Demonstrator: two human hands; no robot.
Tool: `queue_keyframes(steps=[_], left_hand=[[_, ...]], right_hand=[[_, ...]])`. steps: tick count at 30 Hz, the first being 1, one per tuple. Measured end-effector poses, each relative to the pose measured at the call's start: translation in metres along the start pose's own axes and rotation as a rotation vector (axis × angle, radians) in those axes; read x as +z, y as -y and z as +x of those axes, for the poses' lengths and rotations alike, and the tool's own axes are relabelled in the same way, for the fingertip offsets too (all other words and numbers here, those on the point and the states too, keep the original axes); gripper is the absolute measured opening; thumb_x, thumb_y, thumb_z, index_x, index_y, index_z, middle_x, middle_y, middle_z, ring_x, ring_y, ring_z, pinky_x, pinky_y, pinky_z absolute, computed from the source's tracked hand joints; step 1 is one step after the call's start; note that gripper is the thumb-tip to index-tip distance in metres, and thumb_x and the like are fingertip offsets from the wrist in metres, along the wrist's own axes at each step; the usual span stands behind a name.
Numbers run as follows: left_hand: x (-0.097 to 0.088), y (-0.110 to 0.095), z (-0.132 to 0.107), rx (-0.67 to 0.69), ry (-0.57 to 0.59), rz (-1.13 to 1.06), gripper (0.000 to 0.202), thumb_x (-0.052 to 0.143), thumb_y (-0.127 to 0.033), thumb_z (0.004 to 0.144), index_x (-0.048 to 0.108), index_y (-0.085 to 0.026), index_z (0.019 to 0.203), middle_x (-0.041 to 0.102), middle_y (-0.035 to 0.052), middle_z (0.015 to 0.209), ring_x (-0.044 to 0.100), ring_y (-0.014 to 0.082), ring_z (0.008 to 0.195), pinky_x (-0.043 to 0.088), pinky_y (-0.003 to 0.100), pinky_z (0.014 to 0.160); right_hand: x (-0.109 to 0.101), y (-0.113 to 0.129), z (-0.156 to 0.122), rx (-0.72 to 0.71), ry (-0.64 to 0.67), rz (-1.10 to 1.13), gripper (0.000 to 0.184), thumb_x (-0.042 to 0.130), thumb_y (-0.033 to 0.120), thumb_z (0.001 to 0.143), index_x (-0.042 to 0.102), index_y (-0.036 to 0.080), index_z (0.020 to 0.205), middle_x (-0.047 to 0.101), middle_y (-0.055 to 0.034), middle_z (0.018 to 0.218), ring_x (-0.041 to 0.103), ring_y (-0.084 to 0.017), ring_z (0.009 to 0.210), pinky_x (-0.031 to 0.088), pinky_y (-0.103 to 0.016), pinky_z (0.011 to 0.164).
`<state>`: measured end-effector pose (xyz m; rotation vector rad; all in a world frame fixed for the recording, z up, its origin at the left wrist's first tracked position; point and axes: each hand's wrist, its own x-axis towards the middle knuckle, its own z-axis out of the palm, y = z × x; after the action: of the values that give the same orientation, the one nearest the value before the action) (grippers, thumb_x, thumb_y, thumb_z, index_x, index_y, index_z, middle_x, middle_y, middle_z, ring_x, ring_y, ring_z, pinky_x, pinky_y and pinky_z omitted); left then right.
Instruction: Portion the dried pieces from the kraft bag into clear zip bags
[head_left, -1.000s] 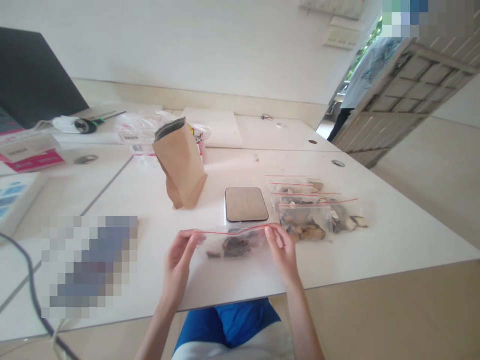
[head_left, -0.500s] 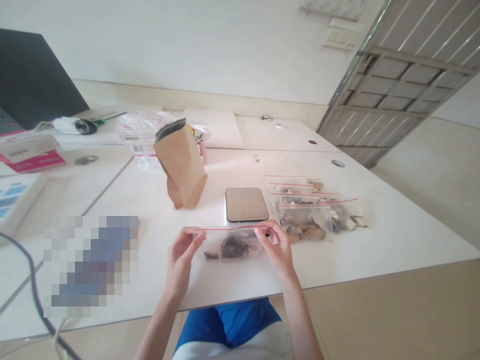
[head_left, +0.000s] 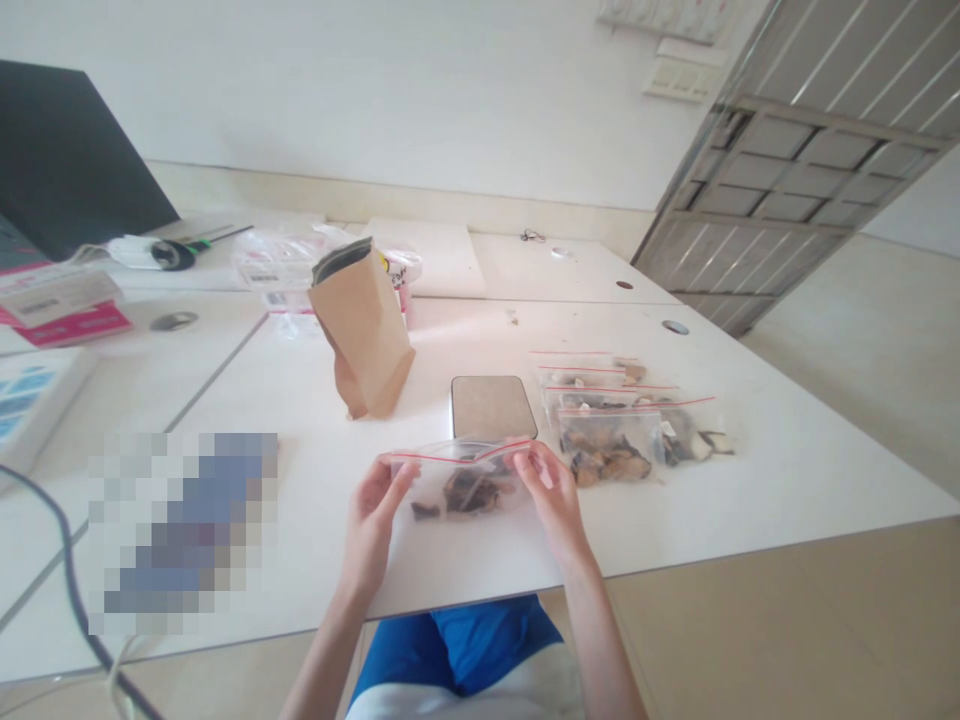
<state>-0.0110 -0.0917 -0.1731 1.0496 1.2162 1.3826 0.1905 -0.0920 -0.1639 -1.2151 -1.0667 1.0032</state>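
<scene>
near the table (head_left: 787, 470) edge at 6 o'clock, both hands hold a clear bag (head_left: 465, 488) of dark dried pieces just above the surface. the left hand (head_left: 373, 505) pinches its red-lined top at 9 o'clock, and the right hand (head_left: 553, 490) pinches it at 3 o'clock. the mouth gapes in the middle, so the seal looks unfinished; closing it would call for fingers pressing along the strip. a scale (head_left: 491, 405) sits at 12 o'clock, filled bags (head_left: 611, 440) at 2 o'clock, a paper bag (head_left: 364, 335) at 11 o'clock.
</scene>
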Motion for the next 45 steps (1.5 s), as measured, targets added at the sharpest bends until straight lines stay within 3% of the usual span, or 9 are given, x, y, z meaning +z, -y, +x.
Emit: queue_keyframes(steps=[11, 18, 24, 27, 32, 37, 45], left_hand=[[-0.002, -0.002, -0.002, 0.058, 0.023, 0.060, 0.028, 0.063, -0.047, 0.081, 0.067, -0.019, 0.085, 0.067, 0.0015, 0.087, 0.059, 0.0148, 0.086, 0.043, 0.022, 0.077], [-0.001, -0.007, -0.003, 0.116, -0.066, 0.081, 0.025, 0.067, -0.045, 0.077, 0.065, -0.020, 0.079, 0.065, 0.0006, 0.083, 0.059, 0.0140, 0.082, 0.044, 0.021, 0.075], [0.000, -0.005, -0.003, 0.126, -0.103, 0.134, 0.027, 0.067, -0.045, 0.077, 0.064, -0.019, 0.079, 0.065, 0.0026, 0.083, 0.059, 0.0160, 0.082, 0.045, 0.024, 0.075], [0.001, -0.006, -0.003, 0.107, -0.021, 0.119, 0.028, 0.062, -0.047, 0.081, 0.063, -0.018, 0.081, 0.065, 0.0036, 0.084, 0.060, 0.0174, 0.085, 0.046, 0.025, 0.077], [0.003, -0.007, -0.005, 0.068, 0.108, 0.060, 0.029, 0.061, -0.046, 0.081, 0.063, -0.018, 0.089, 0.067, 0.0048, 0.090, 0.061, 0.0184, 0.089, 0.047, 0.027, 0.080], [0.007, -0.009, -0.003, 0.079, 0.091, 0.114, 0.028, 0.065, -0.045, 0.079, 0.064, -0.018, 0.082, 0.067, 0.0032, 0.082, 0.062, 0.0172, 0.079, 0.047, 0.026, 0.074], [0.006, -0.010, -0.001, 0.092, 0.022, 0.143, 0.027, 0.067, -0.044, 0.077, 0.068, -0.018, 0.082, 0.070, 0.0036, 0.083, 0.063, 0.0174, 0.081, 0.047, 0.026, 0.075]], right_hand=[[0.002, 0.006, 0.002, -0.032, 0.016, -0.040, 0.022, 0.067, 0.043, 0.076, 0.069, 0.021, 0.075, 0.066, -0.0025, 0.074, 0.056, -0.017, 0.074, 0.044, -0.029, 0.072], [0.001, -0.001, 0.001, -0.092, -0.063, -0.039, 0.020, 0.068, 0.040, 0.075, 0.065, 0.021, 0.067, 0.055, 0.0014, 0.063, 0.048, -0.014, 0.064, 0.040, -0.027, 0.064], [0.002, -0.006, 0.001, -0.088, -0.103, -0.005, 0.022, 0.069, 0.042, 0.074, 0.066, 0.021, 0.070, 0.059, 0.0000, 0.067, 0.051, -0.015, 0.066, 0.041, -0.028, 0.066], [0.001, -0.007, 0.001, -0.057, -0.095, -0.013, 0.025, 0.068, 0.045, 0.075, 0.065, 0.020, 0.071, 0.059, -0.0001, 0.066, 0.053, -0.016, 0.068, 0.043, -0.028, 0.068], [0.000, -0.006, 0.000, -0.021, 0.016, 0.032, 0.027, 0.063, 0.047, 0.080, 0.069, 0.024, 0.093, 0.070, -0.0047, 0.093, 0.062, -0.021, 0.088, 0.047, -0.034, 0.081], [0.004, -0.002, -0.001, -0.035, 0.026, -0.031, 0.024, 0.067, 0.045, 0.075, 0.070, 0.022, 0.081, 0.071, -0.0045, 0.083, 0.064, -0.022, 0.085, 0.049, -0.036, 0.082], [0.002, -0.005, 0.001, -0.166, 0.045, -0.077, 0.014, 0.066, 0.035, 0.081, 0.070, 0.022, 0.080, 0.066, -0.0016, 0.081, 0.061, -0.018, 0.082, 0.046, -0.030, 0.078]])
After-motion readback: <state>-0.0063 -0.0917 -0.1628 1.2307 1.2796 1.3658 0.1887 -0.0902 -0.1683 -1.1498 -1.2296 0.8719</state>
